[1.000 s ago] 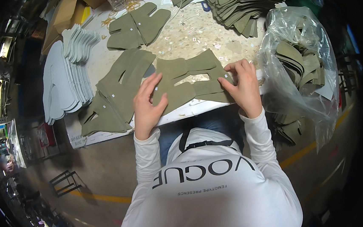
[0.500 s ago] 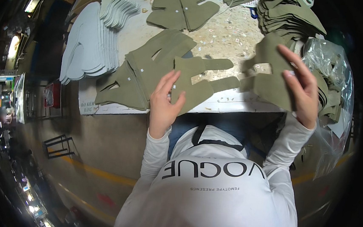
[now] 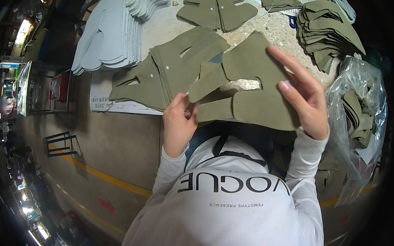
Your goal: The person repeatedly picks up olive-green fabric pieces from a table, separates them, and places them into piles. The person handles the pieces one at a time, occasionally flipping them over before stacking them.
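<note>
An olive cut fabric piece (image 3: 265,107) with a deep notch hangs tilted above the table's near edge, between my hands. My right hand (image 3: 307,101) grips its right edge, the thumb on the near face and a finger stretched along the upper edge. At the left, my left hand (image 3: 179,126) pinches the ends of olive strips that reach under this piece. Whether these strips belong to a second piece I cannot tell, as the overlap hides it. Just beyond my left hand, a stack of olive pieces (image 3: 165,79) with small white stickers lies on the table.
Grey-white cut pieces (image 3: 107,32) are stacked at the far left. Another olive pair (image 3: 217,11) lies at the back, and a tall olive stack (image 3: 327,29) at the back right. A clear plastic bag (image 3: 362,85) with olive pieces hangs at the table's right side.
My right hand has brought its olive piece leftward and nearer, over the strips by my left hand. My left hand has gone from resting on a piece to pinching strip ends.
</note>
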`<state>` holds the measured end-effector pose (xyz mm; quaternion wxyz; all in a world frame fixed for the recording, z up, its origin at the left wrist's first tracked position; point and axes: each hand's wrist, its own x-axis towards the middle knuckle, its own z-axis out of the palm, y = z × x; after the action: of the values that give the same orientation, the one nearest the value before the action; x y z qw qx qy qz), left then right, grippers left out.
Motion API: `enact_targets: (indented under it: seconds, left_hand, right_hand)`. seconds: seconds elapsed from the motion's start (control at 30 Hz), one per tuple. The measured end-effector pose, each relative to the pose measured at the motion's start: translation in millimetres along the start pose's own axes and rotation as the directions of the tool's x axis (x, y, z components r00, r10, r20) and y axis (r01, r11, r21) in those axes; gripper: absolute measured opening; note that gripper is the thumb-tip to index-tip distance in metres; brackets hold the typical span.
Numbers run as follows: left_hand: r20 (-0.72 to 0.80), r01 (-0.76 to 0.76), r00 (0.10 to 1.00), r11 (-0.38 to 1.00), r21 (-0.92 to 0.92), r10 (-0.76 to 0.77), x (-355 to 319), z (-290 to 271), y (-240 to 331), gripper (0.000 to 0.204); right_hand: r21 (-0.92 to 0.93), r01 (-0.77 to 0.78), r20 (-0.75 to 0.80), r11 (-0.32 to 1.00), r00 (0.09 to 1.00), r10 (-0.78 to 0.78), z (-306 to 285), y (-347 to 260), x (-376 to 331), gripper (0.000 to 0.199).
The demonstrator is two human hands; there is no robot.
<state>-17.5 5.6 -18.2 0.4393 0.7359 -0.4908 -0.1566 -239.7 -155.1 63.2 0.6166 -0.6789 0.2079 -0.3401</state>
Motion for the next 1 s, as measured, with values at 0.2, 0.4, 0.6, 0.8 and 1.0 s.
enact_targets:
  seconds: [0.2,0.4,0.6,0.8,1.0]
  left_hand:
    - [0.026,0.095,0.995,0.988,-0.121,-0.092,2,-3,-2,0.027]
    - [0.138,0.124,0.986,0.965,-0.229,-0.094,7,0,2,0.033]
    - [0.534,0.367,0.844,0.785,-0.499,-0.054,-27,25,25,0.039]
    - [0.806,0.666,0.58,0.503,-0.551,0.115,-42,47,16,0.035]
    - [0.867,0.863,0.498,0.101,-0.495,-0.005,-49,50,13,0.039]
  right_hand:
    - [-0.163,-0.159,-0.003,0.974,0.987,0.161,-15,77,2,0.049]
    - [-0.33,-0.065,0.009,0.942,0.997,0.072,-26,96,-5,0.047]
    - [-0.673,0.069,0.126,0.737,0.992,0.022,-61,75,35,0.048]
    - [-0.77,0.076,0.192,0.634,0.975,0.115,-80,84,69,0.045]
    - [-0.747,0.076,0.18,0.66,0.979,0.091,-82,94,64,0.04]
